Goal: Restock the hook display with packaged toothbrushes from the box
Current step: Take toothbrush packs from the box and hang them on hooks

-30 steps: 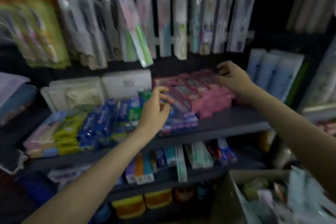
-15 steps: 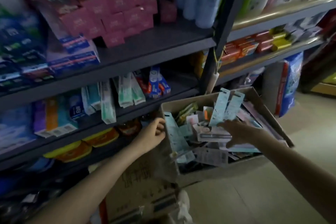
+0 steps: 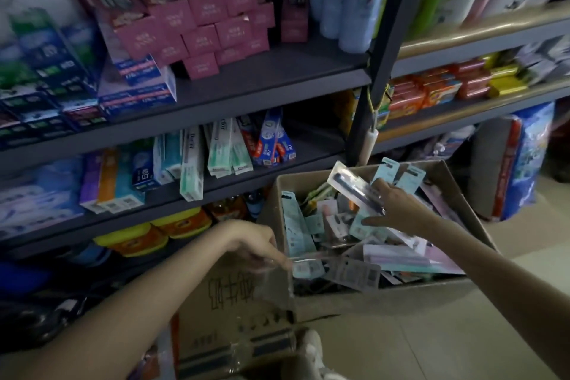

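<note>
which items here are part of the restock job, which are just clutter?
Job:
- cardboard box on the floor
- toothbrush packs piled inside it
- clear toothbrush pack held in the right hand
- left hand touching a pack at the box's near corner

Not the job:
- pink boxes
- toothpaste boxes
- soap bars
- shelves

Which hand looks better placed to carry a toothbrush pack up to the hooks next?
The right hand: it already holds a clear toothbrush pack lifted above the box. The left hand only touches the box's near corner.
</note>
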The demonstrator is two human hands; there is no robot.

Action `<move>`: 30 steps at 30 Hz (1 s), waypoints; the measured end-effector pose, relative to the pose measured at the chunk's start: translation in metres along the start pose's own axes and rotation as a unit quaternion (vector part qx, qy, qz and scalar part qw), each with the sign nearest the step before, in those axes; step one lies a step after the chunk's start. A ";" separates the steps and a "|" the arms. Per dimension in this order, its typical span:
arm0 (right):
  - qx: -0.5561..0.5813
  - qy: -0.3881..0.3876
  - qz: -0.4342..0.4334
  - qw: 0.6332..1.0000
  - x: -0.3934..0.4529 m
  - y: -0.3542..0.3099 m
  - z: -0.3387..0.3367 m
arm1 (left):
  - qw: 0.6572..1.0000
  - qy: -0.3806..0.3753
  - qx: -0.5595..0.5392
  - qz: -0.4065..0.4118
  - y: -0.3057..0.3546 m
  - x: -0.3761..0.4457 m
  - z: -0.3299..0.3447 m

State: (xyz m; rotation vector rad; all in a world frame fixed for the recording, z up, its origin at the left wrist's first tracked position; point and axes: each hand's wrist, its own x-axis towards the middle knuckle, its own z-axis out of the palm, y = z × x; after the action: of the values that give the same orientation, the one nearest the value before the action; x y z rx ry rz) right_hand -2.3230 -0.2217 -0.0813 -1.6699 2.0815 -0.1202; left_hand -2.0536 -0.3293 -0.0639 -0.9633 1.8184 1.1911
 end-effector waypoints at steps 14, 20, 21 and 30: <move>0.232 -0.002 -0.174 0.957 0.039 -0.190 -0.049 | 0.805 0.449 0.368 0.120 -0.052 -0.181 -0.081; 0.331 0.110 -0.213 0.913 0.029 -0.300 -0.077 | 0.609 0.752 0.029 0.248 -0.116 -0.254 -0.091; 0.351 0.125 -0.224 0.901 0.026 -0.321 -0.083 | 0.604 0.743 -0.085 0.274 -0.121 -0.265 -0.091; 0.385 0.141 -0.305 0.859 0.022 -0.477 -0.105 | 0.588 0.607 -0.390 0.366 -0.167 -0.333 -0.099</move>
State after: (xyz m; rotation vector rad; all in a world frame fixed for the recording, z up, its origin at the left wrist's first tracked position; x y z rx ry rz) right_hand -1.9390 -0.3879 0.1723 -1.7335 1.2696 -1.2823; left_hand -1.7782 -0.4080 0.1937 -1.9484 3.0045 2.2961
